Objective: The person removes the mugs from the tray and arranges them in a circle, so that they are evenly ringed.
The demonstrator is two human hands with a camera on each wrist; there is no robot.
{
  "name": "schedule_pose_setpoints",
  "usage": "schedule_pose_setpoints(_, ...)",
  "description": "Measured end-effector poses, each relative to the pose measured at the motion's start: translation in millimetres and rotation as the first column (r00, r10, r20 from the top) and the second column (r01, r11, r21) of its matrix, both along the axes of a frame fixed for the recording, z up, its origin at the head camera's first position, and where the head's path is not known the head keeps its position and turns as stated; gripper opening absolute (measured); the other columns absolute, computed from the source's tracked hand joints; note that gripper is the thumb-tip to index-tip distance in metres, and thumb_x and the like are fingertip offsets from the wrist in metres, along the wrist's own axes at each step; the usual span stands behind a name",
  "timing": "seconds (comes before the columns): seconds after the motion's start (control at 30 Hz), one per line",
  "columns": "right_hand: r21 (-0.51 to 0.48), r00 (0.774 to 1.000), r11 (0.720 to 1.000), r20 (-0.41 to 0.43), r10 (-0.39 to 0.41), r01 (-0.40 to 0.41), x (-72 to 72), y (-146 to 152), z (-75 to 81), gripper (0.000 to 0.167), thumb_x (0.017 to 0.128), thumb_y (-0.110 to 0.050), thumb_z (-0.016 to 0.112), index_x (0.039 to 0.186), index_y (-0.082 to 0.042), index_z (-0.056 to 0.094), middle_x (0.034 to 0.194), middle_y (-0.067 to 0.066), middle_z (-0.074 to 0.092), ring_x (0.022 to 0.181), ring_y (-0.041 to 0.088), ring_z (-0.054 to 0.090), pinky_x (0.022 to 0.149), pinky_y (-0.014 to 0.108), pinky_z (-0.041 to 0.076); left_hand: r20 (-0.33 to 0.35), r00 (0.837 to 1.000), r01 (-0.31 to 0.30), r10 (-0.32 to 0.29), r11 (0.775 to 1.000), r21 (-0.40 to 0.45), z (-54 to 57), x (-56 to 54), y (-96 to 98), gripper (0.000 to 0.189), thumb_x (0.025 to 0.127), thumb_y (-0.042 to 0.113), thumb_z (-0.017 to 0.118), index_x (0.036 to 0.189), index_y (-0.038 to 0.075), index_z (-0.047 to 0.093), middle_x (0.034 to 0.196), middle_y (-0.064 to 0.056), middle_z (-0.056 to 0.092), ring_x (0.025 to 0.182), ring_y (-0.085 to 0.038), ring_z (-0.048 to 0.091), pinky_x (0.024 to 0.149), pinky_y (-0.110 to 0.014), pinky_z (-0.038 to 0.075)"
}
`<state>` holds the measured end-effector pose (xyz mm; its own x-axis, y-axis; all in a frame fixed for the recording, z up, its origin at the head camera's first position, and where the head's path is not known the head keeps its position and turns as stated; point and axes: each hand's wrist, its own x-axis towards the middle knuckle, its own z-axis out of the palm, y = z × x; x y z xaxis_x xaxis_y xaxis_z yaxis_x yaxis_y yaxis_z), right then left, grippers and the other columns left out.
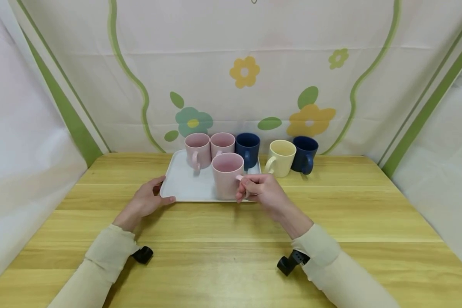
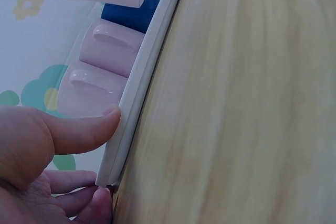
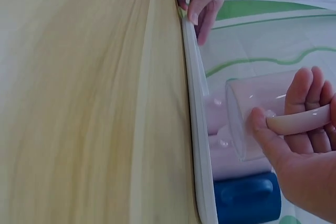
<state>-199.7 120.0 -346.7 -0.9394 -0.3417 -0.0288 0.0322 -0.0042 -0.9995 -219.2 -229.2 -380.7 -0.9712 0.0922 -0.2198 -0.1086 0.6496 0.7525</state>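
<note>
My right hand (image 1: 265, 192) holds a pink mug (image 1: 228, 175) by its handle, fingers through the loop. The mug is upright over the front of a white tray (image 1: 188, 188); a gap shows under its base in the right wrist view. With its thumb at the front edge and fingers at the left side, my left hand (image 1: 148, 199) grips the tray's near left corner (image 2: 107, 169). At the back of the tray stand two pink mugs (image 1: 198, 152) (image 1: 222, 143) and a dark blue mug (image 1: 250, 145), side by side, handles facing me.
Right of the tray, a pale yellow mug (image 1: 282, 160) and another dark blue mug (image 1: 306, 152) stand on the wooden table (image 1: 231, 256). Behind them hangs a white flowered cloth (image 1: 277, 85), with more cloth at both sides.
</note>
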Motion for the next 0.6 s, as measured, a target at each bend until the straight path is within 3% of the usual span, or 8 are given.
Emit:
schedule_pose_setpoints(0.3, -0.055, 0.999, 0.998, -0.038, 0.026, -0.028, 6.5, 30.9, 4.0, 0.033, 0.112, -0.010, 0.050, 0.084, -0.007, 0.068, 0.082, 0.002, 0.071, 0.080, 0.016, 0.072, 0.085, 0.029, 0.063, -0.022, 1.000, -0.002, 0.002, 1.000, 0.022, -3.9, -1.5, -1.7, 0.092, 0.098, 0.023, 0.077, 0.167, -0.002, 0.021, 0.163, -0.032, 0.040, 0.148, -0.046, 0.041, 0.125, -0.061, 0.033)
schedule_pose_setpoints(0.6, -0.055, 0.995, 0.998, -0.099, 0.033, -0.038, 10.3, 53.6, 0.4, 0.032, 0.112, -0.008, 0.049, 0.085, -0.005, 0.066, 0.084, 0.001, 0.071, 0.084, 0.016, 0.073, 0.090, 0.030, 0.063, -0.025, 1.000, -0.005, 0.005, 1.000, 0.008, -4.0, -1.1, -2.2, 0.093, 0.098, 0.024, 0.077, 0.168, -0.001, 0.021, 0.162, -0.032, 0.041, 0.148, -0.047, 0.041, 0.125, -0.061, 0.033)
